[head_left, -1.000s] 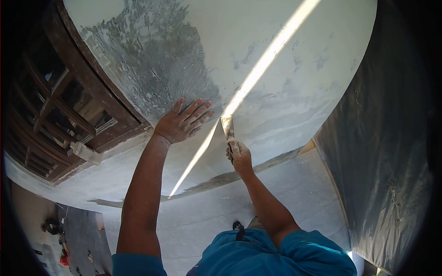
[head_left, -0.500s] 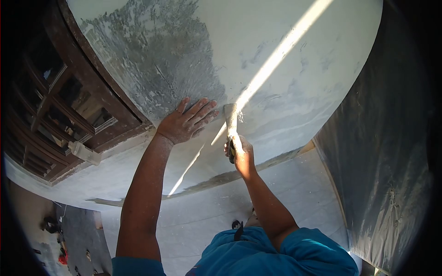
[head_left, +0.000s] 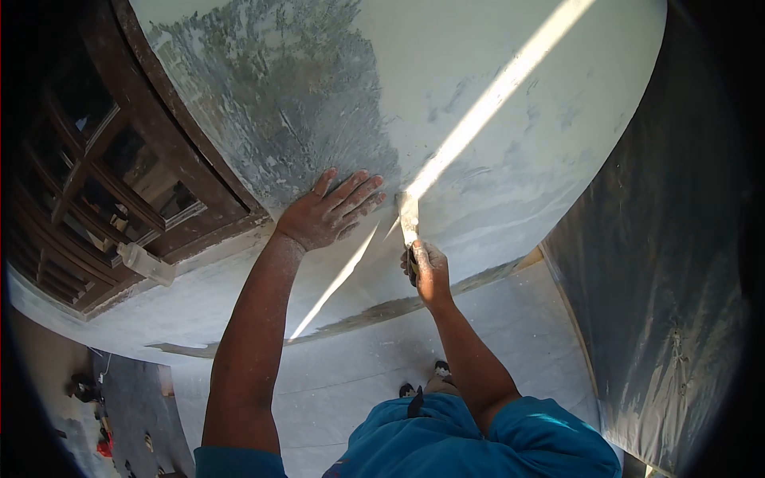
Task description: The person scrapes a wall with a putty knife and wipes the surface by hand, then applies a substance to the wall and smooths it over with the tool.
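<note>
My left hand (head_left: 331, 211) lies flat on the wall with its fingers spread, dusted with white powder. It rests at the lower edge of a rough grey patch (head_left: 295, 95) where the wall's pale coating is absent. Just to the right, my right hand (head_left: 428, 269) is wrapped round the handle of a putty knife (head_left: 409, 217). The knife's blade points up and meets the wall, or nearly so, beside a bright strip of sunlight. Glare and residue make the blade edge hard to make out.
A brown wooden window (head_left: 119, 175) with panes stands at the left, with a pale plastic-looking piece (head_left: 146, 264) at its sill. Pale sheeting (head_left: 343, 390) covers the floor beneath me. Dark plastic sheeting (head_left: 653, 279) hangs at the right. Items lie at the lower left.
The putty knife and my right hand have shifted slightly down and right, and the blade's tilt has changed a little. My left hand stays flat on the wall. The view has shifted slightly.
</note>
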`<state>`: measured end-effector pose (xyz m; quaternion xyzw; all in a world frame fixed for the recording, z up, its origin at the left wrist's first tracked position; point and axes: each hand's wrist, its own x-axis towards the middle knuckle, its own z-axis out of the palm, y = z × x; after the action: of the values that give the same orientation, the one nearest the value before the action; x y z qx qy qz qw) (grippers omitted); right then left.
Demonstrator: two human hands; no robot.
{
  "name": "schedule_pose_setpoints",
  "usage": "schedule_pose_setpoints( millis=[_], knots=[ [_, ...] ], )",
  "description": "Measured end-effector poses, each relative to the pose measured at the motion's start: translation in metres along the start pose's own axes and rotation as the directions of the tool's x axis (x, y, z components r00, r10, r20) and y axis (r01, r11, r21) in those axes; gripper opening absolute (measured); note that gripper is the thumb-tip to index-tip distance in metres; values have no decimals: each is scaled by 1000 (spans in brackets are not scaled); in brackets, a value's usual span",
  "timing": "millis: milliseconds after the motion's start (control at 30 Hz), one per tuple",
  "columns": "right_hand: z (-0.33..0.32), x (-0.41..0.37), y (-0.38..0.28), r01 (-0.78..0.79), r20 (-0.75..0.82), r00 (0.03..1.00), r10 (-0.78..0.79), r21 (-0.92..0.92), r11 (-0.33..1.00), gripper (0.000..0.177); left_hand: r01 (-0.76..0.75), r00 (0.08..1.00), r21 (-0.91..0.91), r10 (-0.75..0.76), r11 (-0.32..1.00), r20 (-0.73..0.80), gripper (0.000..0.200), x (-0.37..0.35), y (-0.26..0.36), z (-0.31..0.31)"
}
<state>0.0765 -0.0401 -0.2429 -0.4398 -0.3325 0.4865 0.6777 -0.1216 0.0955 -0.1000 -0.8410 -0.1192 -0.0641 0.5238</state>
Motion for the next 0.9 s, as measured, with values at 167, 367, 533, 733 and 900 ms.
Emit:
schedule_pose_setpoints(
  millis=[167, 367, 533, 733, 900],
  knots=[
    [-11, 0, 15, 29, -32, 999, -30, -31, 999, 36, 1, 1000, 51, -1, 999, -16, 64, 1, 2, -1],
    [-2, 6, -14, 85, -25, 996, -86, -12, 996, 32, 3, 1000, 6, -3, 1000, -12, 71, -2, 1, -1],
    [-13, 10, -3, 61, -107, 991, -84, -197, 978, 33, 6, 1000, 37, -5, 999, -26, 72, 2, -4, 0],
    [-1, 14, -39, 140, -34, 989, -147, -155, 978, 31, -10, 1000, 12, 10, 1000, -2, 72, 1, -2, -1],
    [-21, 8, -1, 75, -86, 991, -98, -241, 968, 28, 11, 1000, 28, -11, 1000, -22, 73, 1, 1, 2]
  ],
)
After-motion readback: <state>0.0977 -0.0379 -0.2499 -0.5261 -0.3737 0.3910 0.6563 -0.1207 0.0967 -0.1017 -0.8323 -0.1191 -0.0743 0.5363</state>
